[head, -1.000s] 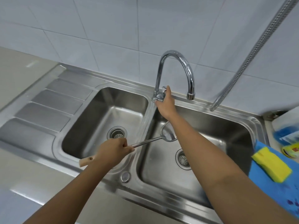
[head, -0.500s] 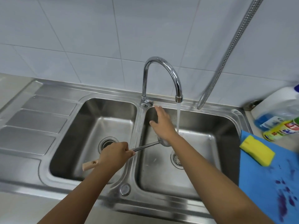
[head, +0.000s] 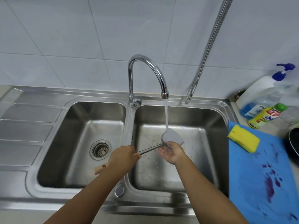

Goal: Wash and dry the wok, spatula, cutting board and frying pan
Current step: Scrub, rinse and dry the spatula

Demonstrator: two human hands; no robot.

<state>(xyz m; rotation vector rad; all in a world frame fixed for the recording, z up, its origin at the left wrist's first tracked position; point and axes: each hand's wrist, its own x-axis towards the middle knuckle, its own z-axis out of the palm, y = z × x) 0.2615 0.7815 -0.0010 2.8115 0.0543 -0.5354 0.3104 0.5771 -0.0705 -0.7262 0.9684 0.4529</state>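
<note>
The step in hand is rinsing the spatula [head: 172, 137]; its flat end sits under the water [head: 166, 113] from the tap [head: 146, 62], over the right bowl of the sink [head: 216, 120]; the left hand [head: 124, 155] has a tight grip round the handle; the right hand [head: 172, 153] lies just under the flat end, palm up, its grip loose and wide, holding nothing. Next I think it needs a scrub; the yellow sponge [head: 243, 138] lies on the blue cutting board [head: 258, 183], well apart from the right hand; the board has purple marks too.
</note>
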